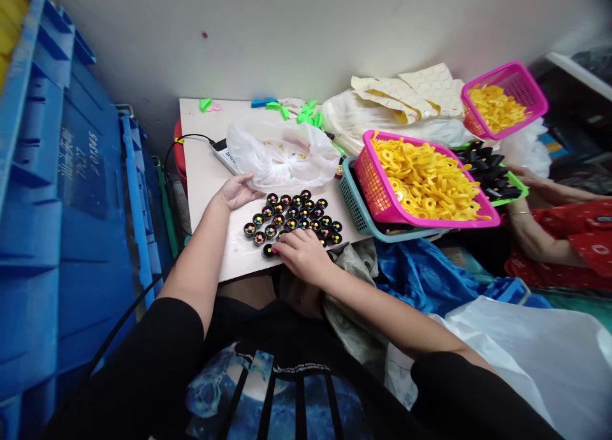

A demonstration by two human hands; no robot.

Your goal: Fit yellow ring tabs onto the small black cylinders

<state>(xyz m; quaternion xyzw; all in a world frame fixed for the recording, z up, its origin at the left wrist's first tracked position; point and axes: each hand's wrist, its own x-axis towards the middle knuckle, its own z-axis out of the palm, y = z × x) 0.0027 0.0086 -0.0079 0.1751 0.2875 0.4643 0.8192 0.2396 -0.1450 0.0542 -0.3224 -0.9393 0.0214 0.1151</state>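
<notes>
Several small black round cups with coloured dots inside (291,220) stand in close rows on a white tabletop (239,252). My right hand (303,255) lies over the near edge of the group, fingertips on or among the cups. Whether it grips one is hidden. My left hand (236,192) rests palm down on the table beside the cups, its fingers against a crumpled clear plastic bag (282,156). The bag holds small coloured pieces. A pink basket heaped with yellow rings (377,185) sits just right of the cups.
A teal basket (352,204) lies under the pink one. Further right are a second pink basket (514,89), a green tray of black pieces (511,194) and a co-worker's arm (540,236). Blue crates (62,204) stand left. A wall rises behind the table.
</notes>
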